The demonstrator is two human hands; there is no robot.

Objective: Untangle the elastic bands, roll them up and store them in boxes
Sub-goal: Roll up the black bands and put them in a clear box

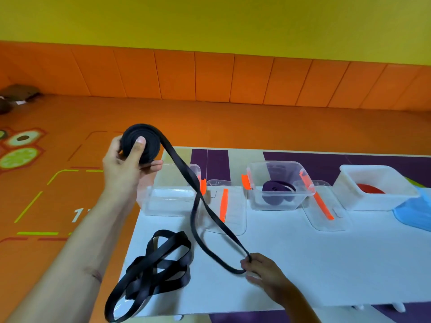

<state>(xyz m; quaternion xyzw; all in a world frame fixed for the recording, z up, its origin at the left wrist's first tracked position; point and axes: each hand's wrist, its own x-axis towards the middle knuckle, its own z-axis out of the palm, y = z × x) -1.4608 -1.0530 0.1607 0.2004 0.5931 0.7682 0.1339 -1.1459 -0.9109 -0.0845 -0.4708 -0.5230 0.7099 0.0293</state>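
Left hand [126,164] grips a rolled coil of flat black elastic band [141,143] above the white table [314,259]; right hand [263,273] pinches its trailing loop.

White table [303,264] holds boxes [168,201], lids [224,210] (tangled black band [163,264] too).

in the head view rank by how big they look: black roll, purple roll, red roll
1. black roll, though it is held up nearer the camera
2. purple roll
3. red roll, partly hidden by its white box, so unsure against purple
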